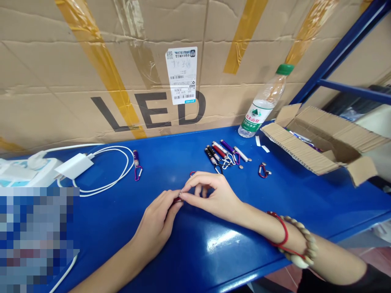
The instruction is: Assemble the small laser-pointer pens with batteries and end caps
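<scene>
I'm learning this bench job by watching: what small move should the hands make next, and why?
Perhaps the right hand should gently press at the exposed end of the small red object, mostly hidden: the left hand grips it, and the right fingertips pinch at that end.

Desk point(116, 219), center: smooth, glossy painted surface. Large carton point(214, 77), top: matt, creased cardboard; tape point(102, 65), glossy plastic. Bottle point(259, 106), upper right: clear, smooth plastic. Penlights point(220, 151), right of center: shiny metal.

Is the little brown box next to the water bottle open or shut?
Open. The box's flaps stick outward, and some slim things show inside.
</scene>
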A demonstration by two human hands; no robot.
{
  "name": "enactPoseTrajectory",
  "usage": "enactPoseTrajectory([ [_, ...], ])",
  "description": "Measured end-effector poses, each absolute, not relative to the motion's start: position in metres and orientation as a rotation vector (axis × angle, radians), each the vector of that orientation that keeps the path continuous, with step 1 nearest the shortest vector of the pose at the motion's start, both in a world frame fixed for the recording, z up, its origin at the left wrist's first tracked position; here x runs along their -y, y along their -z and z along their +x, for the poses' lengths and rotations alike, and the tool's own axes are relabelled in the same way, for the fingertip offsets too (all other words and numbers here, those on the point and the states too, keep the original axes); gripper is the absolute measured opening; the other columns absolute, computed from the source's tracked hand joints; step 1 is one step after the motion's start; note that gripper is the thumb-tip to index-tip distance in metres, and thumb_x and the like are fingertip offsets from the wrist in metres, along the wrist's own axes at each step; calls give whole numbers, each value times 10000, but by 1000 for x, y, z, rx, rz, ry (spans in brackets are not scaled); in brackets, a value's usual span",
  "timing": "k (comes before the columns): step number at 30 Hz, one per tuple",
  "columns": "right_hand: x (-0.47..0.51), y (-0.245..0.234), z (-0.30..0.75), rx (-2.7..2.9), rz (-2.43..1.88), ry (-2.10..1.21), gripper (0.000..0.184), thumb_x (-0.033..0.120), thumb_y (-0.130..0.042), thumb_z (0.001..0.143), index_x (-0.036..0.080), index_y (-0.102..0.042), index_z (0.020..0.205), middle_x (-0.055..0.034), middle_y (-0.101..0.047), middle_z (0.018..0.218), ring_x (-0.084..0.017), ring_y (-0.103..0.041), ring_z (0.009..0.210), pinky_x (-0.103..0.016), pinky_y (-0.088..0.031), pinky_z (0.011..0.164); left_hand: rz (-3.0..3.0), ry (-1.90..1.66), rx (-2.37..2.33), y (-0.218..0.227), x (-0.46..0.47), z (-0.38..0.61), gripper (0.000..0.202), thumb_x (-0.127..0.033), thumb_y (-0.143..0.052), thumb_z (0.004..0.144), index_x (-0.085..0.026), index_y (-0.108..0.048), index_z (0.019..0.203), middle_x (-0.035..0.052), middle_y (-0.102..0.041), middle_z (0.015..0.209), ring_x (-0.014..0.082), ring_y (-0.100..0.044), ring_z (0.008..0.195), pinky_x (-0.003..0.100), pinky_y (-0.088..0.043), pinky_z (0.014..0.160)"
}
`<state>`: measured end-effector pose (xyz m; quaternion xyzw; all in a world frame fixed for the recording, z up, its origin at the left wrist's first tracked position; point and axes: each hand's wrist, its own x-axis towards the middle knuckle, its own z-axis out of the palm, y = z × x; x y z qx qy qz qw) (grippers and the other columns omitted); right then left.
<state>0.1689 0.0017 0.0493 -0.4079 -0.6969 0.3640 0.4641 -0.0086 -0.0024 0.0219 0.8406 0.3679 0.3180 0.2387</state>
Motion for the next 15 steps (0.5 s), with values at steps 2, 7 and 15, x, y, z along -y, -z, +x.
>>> enactPoseTrajectory([
  [2,-2,-49,169,1720,-992,-872,73,204,-665,742,135,-678,760,-22,-655,749,-35,-496,467,-154,-377,402,2296,-863,-1010,-22,2,-8,164,-179,-369,935,-207,-517,1000,9,-595,825,157,-563,776,244,-438,701],
  [7,-1,-49,169,1781,-985,-775,99,216,-634,779,148,-690,825,-23,-668,756,-36,-497,452,-162,-394,403,2241,-858,-1020,-22,4,-9,161,-190,-359,941,-202,-518,964,7,-572,801,153,-546,735,249,-424,676],
  [15,0,-44,174,1884,-914,-713,192,179,-566,842,180,-700,979,-35,-650,822,-75,-542,567,-194,-448,467,2187,-823,-1067,-22,4,-8,167,-202,-342,944,-207,-506,915,7,-565,781,158,-538,711,262,-417,664],
])
